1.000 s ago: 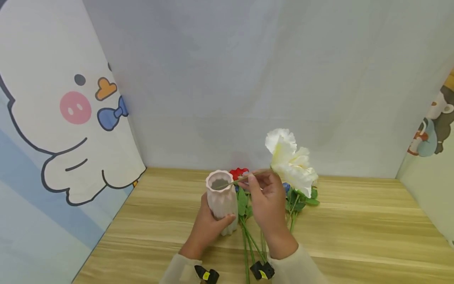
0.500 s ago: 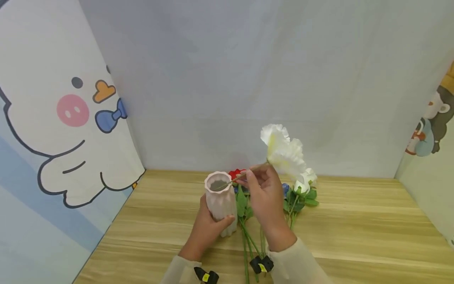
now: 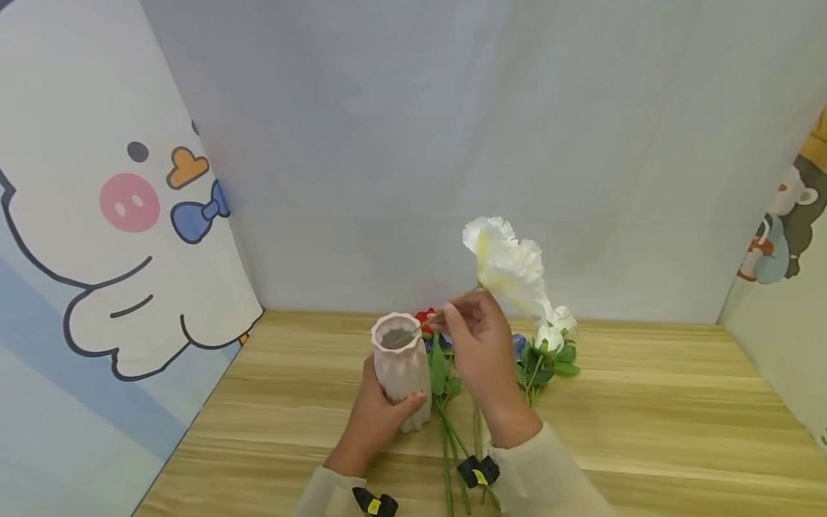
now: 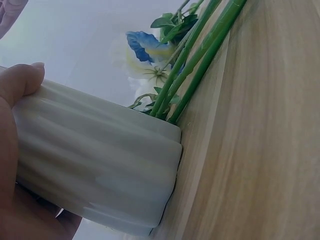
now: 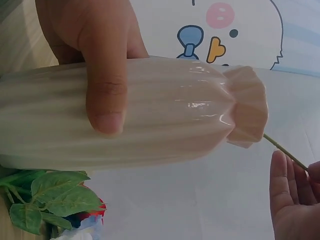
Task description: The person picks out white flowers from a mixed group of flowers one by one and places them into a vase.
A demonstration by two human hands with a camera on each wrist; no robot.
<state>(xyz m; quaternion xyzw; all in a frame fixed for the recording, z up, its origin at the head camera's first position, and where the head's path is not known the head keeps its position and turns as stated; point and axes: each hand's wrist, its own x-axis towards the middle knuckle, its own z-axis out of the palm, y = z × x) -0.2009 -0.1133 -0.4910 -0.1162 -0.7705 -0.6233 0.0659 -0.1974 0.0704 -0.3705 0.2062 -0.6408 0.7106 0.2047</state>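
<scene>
Raised, the right hand (image 3: pixel 484 352) pinches a thin stem (image 5: pixel 280 147) running down from this grip into a glossy, fluted, scallop-rimmed vase (image 3: pixel 403 377) held round its side by the left hand (image 3: pixel 375 416), the ruffled white flower (image 3: pixel 507 262) above the pinch.

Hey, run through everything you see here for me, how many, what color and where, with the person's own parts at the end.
vase: one, pale pink, in the left grip
held flower: one, white, stem end at the vase mouth
white blooms: two visible, white, lying right
red flower: one visible, red, behind the vase
blue flowers: at least two, blue, partly hidden
stems: several, green, on the table
table: one, wood-toned, below
backdrop: one, grey, behind
cartoon panels: two, multicoloured, either side
wrist devices: two, black and yellow, at the cuffs
sleeves: two, cream, bottom
left grip: one, bare, around the vase
right grip: one, bare, pinching the held flower's stem
</scene>
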